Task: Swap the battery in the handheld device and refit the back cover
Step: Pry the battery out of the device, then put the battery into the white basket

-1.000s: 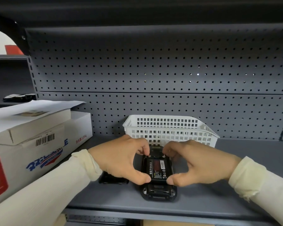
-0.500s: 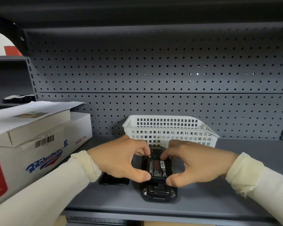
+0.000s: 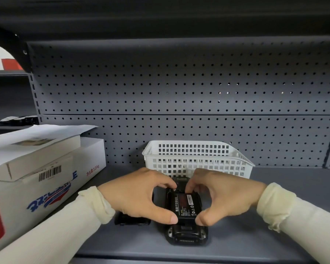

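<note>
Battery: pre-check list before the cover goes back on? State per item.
1. Battery lies in the device bay, label up: ok.
2. Battery pressed flush and latched: cannot tell; fingers hide its top edge.
3. Left hand and right hand both grip the battery, thumbs at its near end: ok.
4. Device flat on the shelf, face down: ok.
5. Back cover within reach: cannot tell; a black part lies left of the device, half hidden under the left hand.
6. Basket behind does not touch the hands: ok.
</note>
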Demonstrator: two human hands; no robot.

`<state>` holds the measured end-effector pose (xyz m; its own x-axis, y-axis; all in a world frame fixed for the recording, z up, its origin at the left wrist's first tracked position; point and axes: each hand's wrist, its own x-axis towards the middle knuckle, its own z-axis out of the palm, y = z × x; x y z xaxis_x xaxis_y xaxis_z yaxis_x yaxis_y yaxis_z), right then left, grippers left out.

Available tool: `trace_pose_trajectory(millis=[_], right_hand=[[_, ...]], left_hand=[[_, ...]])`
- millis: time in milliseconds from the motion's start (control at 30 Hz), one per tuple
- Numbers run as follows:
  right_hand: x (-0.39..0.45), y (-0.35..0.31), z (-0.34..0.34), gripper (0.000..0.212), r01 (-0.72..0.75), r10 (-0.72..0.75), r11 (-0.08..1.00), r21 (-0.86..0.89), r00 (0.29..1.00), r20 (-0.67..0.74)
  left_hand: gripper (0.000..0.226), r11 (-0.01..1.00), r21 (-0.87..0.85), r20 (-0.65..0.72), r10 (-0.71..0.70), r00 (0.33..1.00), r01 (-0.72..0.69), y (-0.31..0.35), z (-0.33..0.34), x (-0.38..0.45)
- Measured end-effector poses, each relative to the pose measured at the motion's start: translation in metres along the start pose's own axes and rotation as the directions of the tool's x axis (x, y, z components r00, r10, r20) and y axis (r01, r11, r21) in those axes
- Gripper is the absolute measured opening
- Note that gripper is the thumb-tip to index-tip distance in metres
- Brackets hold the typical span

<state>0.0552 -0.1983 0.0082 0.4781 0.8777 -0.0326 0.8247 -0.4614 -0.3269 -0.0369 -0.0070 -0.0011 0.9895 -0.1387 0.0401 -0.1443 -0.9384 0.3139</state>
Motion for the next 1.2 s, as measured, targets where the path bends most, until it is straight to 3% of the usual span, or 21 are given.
trace_pose_trajectory(millis=[533,767,933,1200], right_hand=[[-0.003,0.002,-0.01,0.051,0.052,-0.041,0.972,0.227,0.998,-0.056],[-0.007,0.008,-0.026,0.056,0.095,-0.075,0.991,0.096,0.977,-0.202],[-0.005,0.009,-0.052,0.053,0.097,-0.089,0.995,0.024,0.969,-0.229],[0.008,0.026,-0.094,0.044,0.075,-0.052,0.995,0.064,0.95,-0.308]], left_hand=[[0.073,0.996,-0.085,0.01,0.012,1.0,-0.011,0.012,-0.009,0.007],[0.067,1.0,0.02,-0.086,0.016,0.996,-0.015,0.02,-0.022,0.02],[0.062,0.998,0.053,-0.171,0.045,0.984,-0.036,0.028,-0.036,0.041],[0.064,0.996,0.025,-0.28,0.086,0.956,-0.082,0.034,-0.063,0.082]])
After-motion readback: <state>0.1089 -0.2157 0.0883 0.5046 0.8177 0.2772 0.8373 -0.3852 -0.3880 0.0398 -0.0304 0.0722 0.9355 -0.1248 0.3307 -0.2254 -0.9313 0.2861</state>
